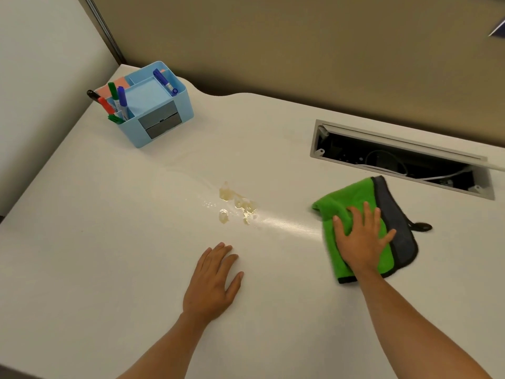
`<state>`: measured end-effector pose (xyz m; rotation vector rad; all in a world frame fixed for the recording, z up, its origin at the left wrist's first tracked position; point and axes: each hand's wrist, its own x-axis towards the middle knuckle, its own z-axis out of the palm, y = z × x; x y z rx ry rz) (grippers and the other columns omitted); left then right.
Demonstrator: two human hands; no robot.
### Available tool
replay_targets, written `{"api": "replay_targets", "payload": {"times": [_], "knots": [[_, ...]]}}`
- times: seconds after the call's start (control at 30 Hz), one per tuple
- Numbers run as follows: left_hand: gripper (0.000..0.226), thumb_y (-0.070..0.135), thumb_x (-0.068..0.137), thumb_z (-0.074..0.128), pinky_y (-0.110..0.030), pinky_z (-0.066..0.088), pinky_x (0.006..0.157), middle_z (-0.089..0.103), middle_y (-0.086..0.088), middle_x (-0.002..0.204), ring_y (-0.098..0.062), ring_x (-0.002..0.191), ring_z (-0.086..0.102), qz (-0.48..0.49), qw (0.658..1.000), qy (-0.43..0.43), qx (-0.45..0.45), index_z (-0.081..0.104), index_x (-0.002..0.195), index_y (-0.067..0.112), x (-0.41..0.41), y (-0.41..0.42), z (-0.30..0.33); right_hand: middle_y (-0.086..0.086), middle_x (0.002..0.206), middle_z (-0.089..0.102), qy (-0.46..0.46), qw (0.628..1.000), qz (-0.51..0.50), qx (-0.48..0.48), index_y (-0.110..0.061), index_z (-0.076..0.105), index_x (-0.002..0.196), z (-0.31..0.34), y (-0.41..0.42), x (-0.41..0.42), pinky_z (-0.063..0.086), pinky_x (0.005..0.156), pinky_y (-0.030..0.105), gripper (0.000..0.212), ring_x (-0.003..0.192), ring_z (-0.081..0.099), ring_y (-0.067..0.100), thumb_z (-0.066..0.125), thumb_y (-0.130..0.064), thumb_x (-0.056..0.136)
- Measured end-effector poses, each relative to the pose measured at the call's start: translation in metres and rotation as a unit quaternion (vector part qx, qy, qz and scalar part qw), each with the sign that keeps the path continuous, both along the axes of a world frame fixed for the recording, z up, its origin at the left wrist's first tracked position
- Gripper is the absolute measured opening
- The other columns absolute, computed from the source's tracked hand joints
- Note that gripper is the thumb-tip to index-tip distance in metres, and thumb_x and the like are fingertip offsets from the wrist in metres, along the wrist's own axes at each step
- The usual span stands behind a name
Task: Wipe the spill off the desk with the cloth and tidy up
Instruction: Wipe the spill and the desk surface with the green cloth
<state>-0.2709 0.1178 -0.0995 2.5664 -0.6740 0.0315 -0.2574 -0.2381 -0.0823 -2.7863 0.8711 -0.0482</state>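
Your right hand (362,239) lies flat and open, fingers spread, palm pressed down on the green cloth (352,209); it grips nothing, it only rests on the fabric. The cloth is folded, green on top with a dark grey underside (396,222) showing along its right edge, and a small dark hanging loop (420,227) sticks out from that side onto the tabletop (95,228).

Your left hand (211,283) is also open and empty, palm down on the bare tabletop, fingers slightly apart and pointing away from you.

The spill (236,203) sits between your two hands and a little farther from you: several yellowish puddles and droplets, apart from the cloth and untouched by either hand. A faint wet sheen trails from it toward the far left.

Beyond the cloth, near the back edge, an open cable slot (396,157) is let into the tabletop, with white cables visible inside.

In the far left corner stands a light blue organiser (161,132) with grey drawer fronts. It holds coloured markers (120,101) upright in one compartment, another blue marker (165,82) lying toward the back, and pads of blue and pink notes.
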Motion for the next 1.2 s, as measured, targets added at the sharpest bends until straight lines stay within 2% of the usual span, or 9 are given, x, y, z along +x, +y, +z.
{"api": "replay_targets", "payload": {"times": [0.2, 0.4, 0.6, 0.83, 0.97, 1.1, 1.2], "knots": [[0.041, 0.040, 0.094, 0.050, -0.043, 0.031, 0.114, 0.055, -0.007, 0.136, -0.022, 0.135, 0.042, 0.005, 1.000, -0.002, 0.001, 0.061, 0.122, 0.012, 0.000, -0.001, 0.001, 0.006, 0.158, 0.030, -0.043, 0.991, -0.125, 0.022, -0.020, 0.045, 0.133, 0.000, -0.011, -0.043, 0.005, 0.112, 0.070, 0.066, 0.149, 0.016, 0.023, 0.035, -0.067, 0.088], [0.041, 0.040, 0.094, 0.050, -0.042, 0.030, 0.115, 0.056, -0.007, 0.135, -0.023, 0.134, 0.043, 0.005, 1.000, -0.007, -0.001, 0.062, 0.120, 0.011, 0.001, -0.001, 0.001, 0.008, 0.158, 0.029, -0.042, 0.991, -0.127, 0.029, -0.018, 0.042, 0.136, 0.001, 0.016, -0.044, 0.005, 0.113, 0.068, 0.072, 0.148, 0.016, 0.025, 0.037, -0.068, 0.085], [0.040, 0.039, 0.093, 0.052, -0.043, 0.032, 0.113, 0.056, -0.008, 0.135, -0.024, 0.133, 0.045, 0.003, 1.000, -0.011, -0.003, 0.062, 0.121, 0.011, 0.001, -0.004, 0.001, 0.008, 0.159, 0.029, -0.031, 0.998, -0.048, 0.014, -0.017, 0.044, 0.136, -0.004, 0.070, -0.034, 0.006, 0.113, 0.068, 0.073, 0.149, 0.015, 0.025, 0.040, -0.068, 0.084], [0.040, 0.039, 0.097, 0.045, -0.041, 0.029, 0.115, 0.056, -0.008, 0.135, -0.022, 0.134, 0.042, 0.008, 1.000, -0.013, -0.007, 0.060, 0.122, 0.012, 0.000, -0.003, 0.001, 0.005, 0.159, 0.028, -0.014, 0.995, 0.102, 0.004, -0.022, 0.047, 0.135, -0.006, 0.144, -0.002, 0.005, 0.114, 0.067, 0.071, 0.150, 0.014, 0.025, 0.038, -0.071, 0.085], [0.041, 0.040, 0.099, 0.043, -0.041, 0.026, 0.116, 0.053, -0.012, 0.137, -0.022, 0.136, 0.038, 0.024, 0.999, -0.015, -0.033, 0.055, 0.125, 0.012, -0.001, -0.001, 0.002, 0.003, 0.162, 0.020, 0.007, 0.978, 0.205, 0.026, -0.026, 0.043, 0.139, -0.003, 0.167, 0.018, -0.003, 0.115, 0.065, 0.072, 0.151, 0.003, 0.022, 0.030, -0.074, 0.086], [0.042, 0.038, 0.097, 0.047, -0.049, 0.028, 0.115, 0.049, -0.013, 0.138, -0.026, 0.137, 0.039, 0.040, 0.994, -0.076, -0.066, 0.049, 0.129, 0.012, -0.004, 0.001, 0.000, -0.002, 0.164, 0.013, 0.045, 0.942, 0.328, 0.049, -0.030, 0.037, 0.143, 0.004, 0.186, 0.028, -0.012, 0.115, 0.062, 0.075, 0.151, -0.004, 0.016, 0.021, -0.076, 0.087], [0.044, 0.038, 0.096, 0.048, -0.055, 0.027, 0.114, 0.043, -0.010, 0.141, -0.028, 0.140, 0.035, 0.052, 0.989, -0.109, -0.083, 0.047, 0.131, 0.012, -0.003, -0.011, 0.007, -0.003, 0.162, 0.020, 0.007, 0.933, 0.342, 0.113, -0.029, 0.041, 0.142, 0.011, 0.183, 0.022, -0.005, 0.119, 0.055, 0.064, 0.149, -0.003, 0.008, 0.026, -0.066, 0.093]]}}
